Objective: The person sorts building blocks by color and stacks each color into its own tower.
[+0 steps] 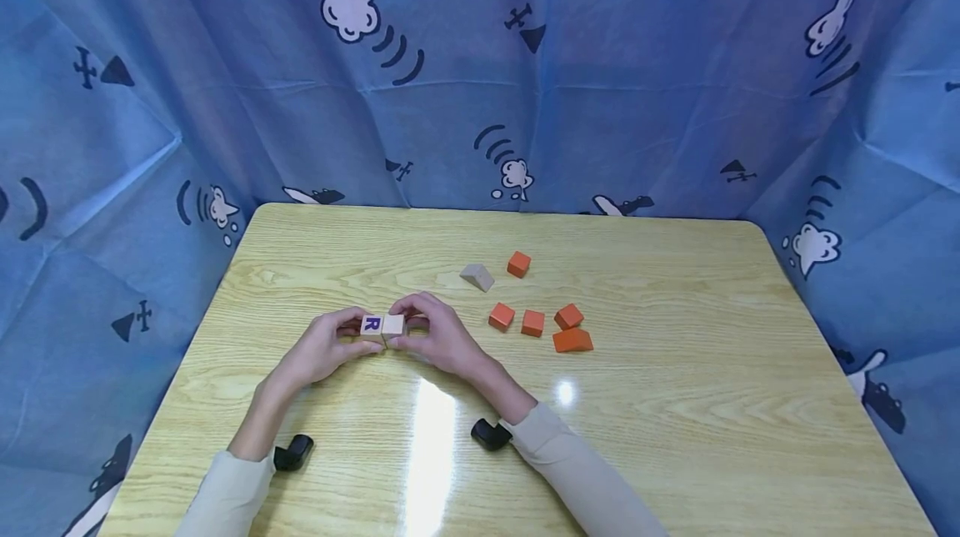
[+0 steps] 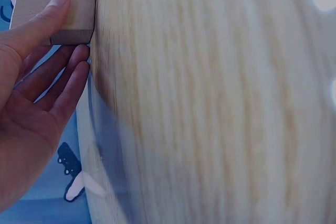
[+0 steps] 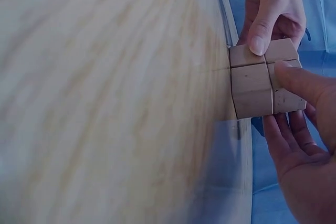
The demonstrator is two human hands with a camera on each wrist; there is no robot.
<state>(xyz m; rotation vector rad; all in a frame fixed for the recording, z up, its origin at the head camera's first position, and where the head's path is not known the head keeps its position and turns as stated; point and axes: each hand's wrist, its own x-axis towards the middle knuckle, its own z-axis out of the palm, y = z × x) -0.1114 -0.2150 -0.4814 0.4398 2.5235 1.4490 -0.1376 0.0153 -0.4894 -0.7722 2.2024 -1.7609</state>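
Note:
Several pale wooden blocks stand close together on the table, two wide and two high. On top, in the head view, are a block marked with a dark R (image 1: 372,324) and a plain block (image 1: 393,327) beside it. My left hand (image 1: 322,347) grips the left side, its thumb on the near face and its fingers round the far side. From the other side my right hand (image 1: 442,338) pinches the plain upper block, its thumb lying on the near face (image 3: 287,88). Thin seams show between the blocks in both wrist views.
Right of my hands lie several orange cubes (image 1: 532,323) and an orange wedge-like block (image 1: 573,341). A pale triangular block (image 1: 477,277) lies farther back, with another orange cube (image 1: 519,264) near it. Blue patterned cloth (image 1: 450,87) hangs behind the wooden table (image 1: 675,370).

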